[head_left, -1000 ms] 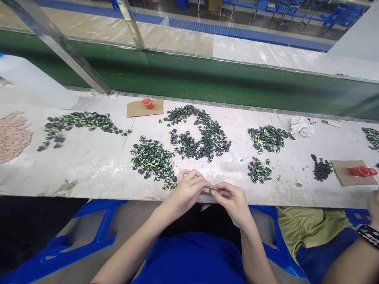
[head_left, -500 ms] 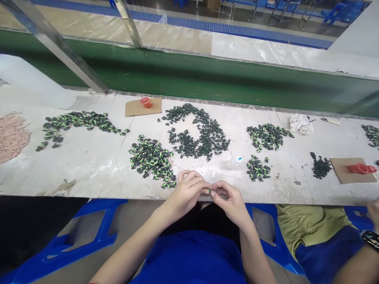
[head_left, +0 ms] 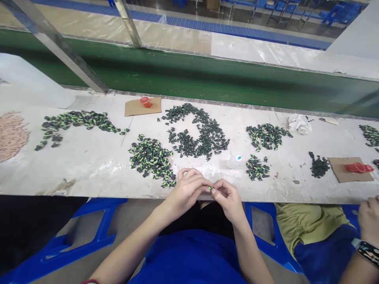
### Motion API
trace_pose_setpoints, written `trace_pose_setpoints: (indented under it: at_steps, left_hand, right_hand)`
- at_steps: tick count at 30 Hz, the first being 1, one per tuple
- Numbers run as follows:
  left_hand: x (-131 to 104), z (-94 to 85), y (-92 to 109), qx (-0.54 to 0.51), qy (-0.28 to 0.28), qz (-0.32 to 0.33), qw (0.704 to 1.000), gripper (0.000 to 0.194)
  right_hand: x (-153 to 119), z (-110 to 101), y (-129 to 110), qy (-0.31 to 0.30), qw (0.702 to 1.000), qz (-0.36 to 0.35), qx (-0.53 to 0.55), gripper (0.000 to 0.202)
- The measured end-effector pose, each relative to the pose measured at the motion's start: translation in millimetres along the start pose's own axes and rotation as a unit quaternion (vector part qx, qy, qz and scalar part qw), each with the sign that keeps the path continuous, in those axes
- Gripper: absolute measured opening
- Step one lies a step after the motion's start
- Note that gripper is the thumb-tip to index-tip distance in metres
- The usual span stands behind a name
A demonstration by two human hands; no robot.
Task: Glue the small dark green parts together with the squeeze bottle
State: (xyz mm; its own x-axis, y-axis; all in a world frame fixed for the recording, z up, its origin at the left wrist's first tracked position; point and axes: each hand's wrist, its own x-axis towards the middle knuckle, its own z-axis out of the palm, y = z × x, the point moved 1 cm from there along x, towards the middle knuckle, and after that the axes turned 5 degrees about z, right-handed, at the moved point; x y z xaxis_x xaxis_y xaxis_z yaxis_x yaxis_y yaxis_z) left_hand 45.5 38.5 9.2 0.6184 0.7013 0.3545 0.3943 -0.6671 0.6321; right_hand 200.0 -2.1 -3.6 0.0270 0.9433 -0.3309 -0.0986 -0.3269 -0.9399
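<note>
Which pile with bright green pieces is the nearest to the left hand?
The broad pile immediately left of the left hand; the other green-flecked piles lie farther away.

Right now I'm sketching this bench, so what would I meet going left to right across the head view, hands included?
Pink pile → arched pile → near heap → left hand → held piece → right hand → small green-flecked pile → crumpled white wad → black pile → right-hand cardboard.
</note>
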Motion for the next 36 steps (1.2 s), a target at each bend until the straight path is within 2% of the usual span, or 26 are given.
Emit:
trace_pose_setpoints:
  at_steps: [6,14,17,23,36]
  left_hand:
    - [-3,0.2,-3,-0.001,0.03,0.006,1.0,0.02]
    - [0,-2.7,-2,-0.005,0.004,-0.05,0.999,0.021]
    - [0,-1.9,-3,-0.008,-0.003,-0.069,0.998,0.02]
    - [2,-3.6,-6,-0.018,-0.005,-0.096,0.995,0.017]
    - [0,0.6,-8,-0.014,0.014,-0.058,0.998,0.018]
  right_hand:
    - [5,2,-1,-0.03,0.999,0.021,0.019,0.028]
    - [14,-6,8,-0.06,0.995,0.063,0.043,0.026]
    - [14,-10,6,-0.066,0.996,0.055,0.032,0.025]
    - [13,-8,-1,-0.048,0.998,0.03,0.026,0.02]
    - [13,-6,5,-0.022,0.998,0.045,0.03,0.016]
